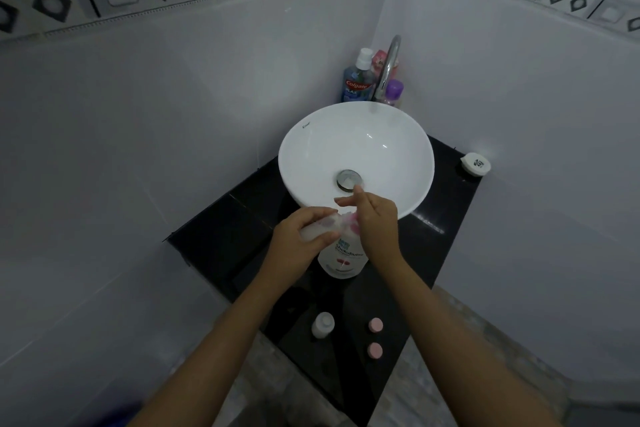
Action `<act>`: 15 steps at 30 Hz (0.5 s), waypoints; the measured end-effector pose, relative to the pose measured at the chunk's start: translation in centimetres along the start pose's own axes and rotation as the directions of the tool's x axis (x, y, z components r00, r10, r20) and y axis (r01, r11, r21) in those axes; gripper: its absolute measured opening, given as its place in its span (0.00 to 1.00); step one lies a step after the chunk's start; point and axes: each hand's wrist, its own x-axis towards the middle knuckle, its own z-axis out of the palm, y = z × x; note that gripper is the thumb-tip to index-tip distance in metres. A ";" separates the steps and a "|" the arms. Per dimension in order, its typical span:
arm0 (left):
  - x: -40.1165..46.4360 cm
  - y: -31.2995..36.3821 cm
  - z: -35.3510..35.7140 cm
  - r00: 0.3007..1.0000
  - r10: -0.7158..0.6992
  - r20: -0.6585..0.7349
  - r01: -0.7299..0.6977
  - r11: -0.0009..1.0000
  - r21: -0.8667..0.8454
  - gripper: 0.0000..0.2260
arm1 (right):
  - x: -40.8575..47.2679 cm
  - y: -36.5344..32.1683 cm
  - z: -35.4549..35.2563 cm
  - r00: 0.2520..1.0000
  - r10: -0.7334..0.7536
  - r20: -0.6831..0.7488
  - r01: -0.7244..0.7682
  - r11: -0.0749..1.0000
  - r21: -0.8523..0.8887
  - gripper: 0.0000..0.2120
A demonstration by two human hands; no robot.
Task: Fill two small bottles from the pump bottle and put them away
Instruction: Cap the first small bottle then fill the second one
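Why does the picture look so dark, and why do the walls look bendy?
Head view: the bathroom light is dim, so the black counter swallows detail; the wide lens curves the tile border; small glints shine on the white sink; the small bottle in the left hand looks smeared where the right hand meets the pump bottle.

The white basin takes up most of the black counter. Behind the basin, the faucet and a cluster of bottles crowd the corner. Right of the basin sits a white round container. Left of the basin lies bare counter. Nearer than the basin, the pump bottle, a small bottle and two pink caps leave gaps between them.
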 end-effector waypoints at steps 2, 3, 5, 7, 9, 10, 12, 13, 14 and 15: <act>-0.1 0.0 -0.1 1.000 -0.009 -0.004 0.009 1.000 -0.024 0.12 | 0.0 0.0 -0.2 1.000 -0.015 0.016 0.015 0.999 -0.039 0.18; -0.2 0.1 -0.2 1.000 -0.012 -0.007 0.012 0.999 -0.035 0.12 | 0.1 -0.2 -0.4 0.999 -0.033 0.025 0.035 0.998 -0.061 0.17; -0.1 0.5 -0.4 1.000 -0.008 -0.013 0.007 0.999 -0.053 0.11 | 0.5 -0.8 -0.9 0.996 -0.072 0.043 0.075 0.995 -0.070 0.14; 0.0 0.8 -0.5 1.000 0.001 -0.009 -0.001 0.998 -0.069 0.11 | 0.9 -1.2 -1.0 0.997 -0.072 0.035 0.073 0.997 -0.027 0.13; 0.1 0.9 -0.6 1.000 0.008 0.001 -0.008 0.997 -0.079 0.11 | 1.0 -1.3 -0.8 0.998 -0.068 0.000 0.068 0.997 -0.030 0.16; 0.1 0.9 -0.6 1.000 0.007 0.010 -0.006 0.997 -0.080 0.11 | 0.8 -1.1 -0.6 0.998 -0.062 -0.016 0.062 0.998 -0.034 0.17; 0.1 0.8 -0.7 1.000 0.002 0.023 -0.001 0.997 -0.072 0.11 | 0.4 -0.7 -0.4 0.999 -0.039 -0.037 0.040 0.999 0.017 0.18; 0.2 0.7 -0.7 1.000 -0.004 0.023 0.005 0.998 -0.067 0.11 | 0.3 -0.4 -0.3 0.999 -0.031 -0.040 0.033 0.998 0.050 0.18; 0.2 0.6 -0.7 1.000 -0.013 0.023 0.015 0.998 -0.061 0.11 | 0.2 -0.2 -0.2 0.999 -0.022 -0.037 0.025 0.997 0.074 0.18; 0.3 0.5 -0.6 0.999 -0.024 0.024 0.025 0.998 -0.058 0.11 | 0.2 -0.1 -0.1 0.999 -0.012 -0.032 0.014 0.996 0.087 0.18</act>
